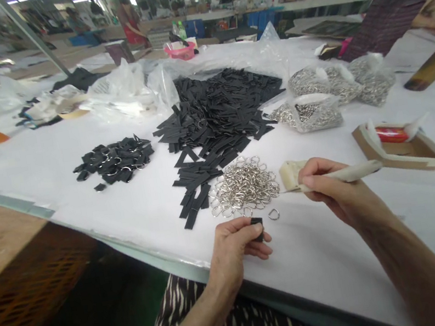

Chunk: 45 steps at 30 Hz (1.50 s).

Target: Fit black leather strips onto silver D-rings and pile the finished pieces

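My left hand (236,249) pinches a short black strip (257,223) between thumb and fingers, above the table's front edge. My right hand (330,188) grips a pale-handled, pen-like tool (358,170); its thin tip points left, and I cannot make out its exact kind. Just behind these fingers sits a cream-coloured block or small container (289,174), partly hidden. One loose metal D-ring (273,214) lies between the two hands. Beyond the left hand is a heap of silvery D-rings (244,183), touching a large pile of flat black strips (224,103).
Left of the strips lies a smaller pile of black pieces with rings (115,160). Clear bags of metal rings (315,113) stand at right, behind an open cardboard box (408,153) holding a red item. Plastic bags (126,92) and a pink basket (181,52) are farther back.
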Motion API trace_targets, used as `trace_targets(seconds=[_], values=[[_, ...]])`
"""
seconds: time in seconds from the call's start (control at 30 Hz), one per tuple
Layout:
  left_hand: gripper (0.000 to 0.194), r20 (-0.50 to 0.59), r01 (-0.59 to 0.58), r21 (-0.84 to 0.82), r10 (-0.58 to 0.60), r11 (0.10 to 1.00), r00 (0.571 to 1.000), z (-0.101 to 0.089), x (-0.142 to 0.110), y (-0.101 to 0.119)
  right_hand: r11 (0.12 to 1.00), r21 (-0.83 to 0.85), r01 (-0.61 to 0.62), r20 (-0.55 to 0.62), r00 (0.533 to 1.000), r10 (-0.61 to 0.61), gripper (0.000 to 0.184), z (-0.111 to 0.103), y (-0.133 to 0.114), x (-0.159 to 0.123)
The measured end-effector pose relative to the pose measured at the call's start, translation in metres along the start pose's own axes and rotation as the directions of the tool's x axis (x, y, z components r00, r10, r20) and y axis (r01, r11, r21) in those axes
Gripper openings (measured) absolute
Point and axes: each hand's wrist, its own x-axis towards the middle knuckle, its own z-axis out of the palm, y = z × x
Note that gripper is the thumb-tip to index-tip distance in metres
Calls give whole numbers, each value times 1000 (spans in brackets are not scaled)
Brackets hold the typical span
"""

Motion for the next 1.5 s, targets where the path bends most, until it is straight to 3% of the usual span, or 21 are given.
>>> trace_targets(seconds=[0.13, 0.23, 0.33, 0.4, 0.5, 0.63, 0.73, 0.8, 0.87, 0.93, 1.07, 1.2, 1.3, 1.4, 1.5], values=[[14, -50, 1, -46, -4, 999, 999, -2, -1, 2, 943, -323, 80, 19, 997, -78, 12, 5, 3, -3], [15, -58, 9, -77, -13, 997, 998, -12, 1, 11, 900, -415, 136, 61, 991, -122, 18, 5, 5, -5], [18, -95, -42, -43, 37, 998, 995, -38, 3, 30, 893, -441, 95, 61, 995, -76, 21, 5, 5, -6], [20, -205, -118, 25, 121, 993, 971, -62, 6, 48, 894, -445, 40, 40, 999, -24, 23, 5, 6, -7], [19, -376, -266, 172, 312, 949, 872, -102, 14, 83, 884, -467, 29, 18, 1000, -23, 25, 7, 11, -8], [12, -533, -352, 215, 411, 911, 740, -149, 34, 133, 834, -519, 186, 54, 981, -186, 23, 10, 20, -7], [15, -590, -409, 295, 501, 864, 633, -166, 41, 150, 781, -555, 285, 64, 951, -302, 19, 12, 23, -6], [12, -564, -407, 382, 558, 830, 608, -163, 39, 142, 742, -594, 310, 73, 940, -334, 17, 13, 24, -5], [5, -479, -360, 485, 587, 797, 653, -149, 36, 121, 712, -618, 334, 129, 936, -327, 15, 14, 26, -5], [5, -355, -286, 603, 571, 745, 740, -129, 36, 96, 687, -626, 369, 226, 929, -293, 16, 14, 29, -4], [4, -148, -198, 820, 532, 537, 834, -94, 46, 66, 595, -709, 379, 368, 918, -147, 10, 17, 29, -5], [6, -84, -98, 931, 466, 353, 881, -81, 60, 66, 508, -754, 417, 441, 894, -80, 7, 21, 19, -7], [5, -104, -22, 961, 432, 276, 896, -81, 64, 68, 388, -784, 486, 499, 863, -72, 13, 25, 16, -7], [5, -119, 5, 964, 413, 266, 903, -81, 63, 68, 295, -808, 510, 521, 852, -45, 17, 29, 21, -7], [5, -112, -24, 949, 406, 315, 907, -81, 57, 67, 288, -801, 525, 538, 842, -37, 19, 32, 28, -7]])
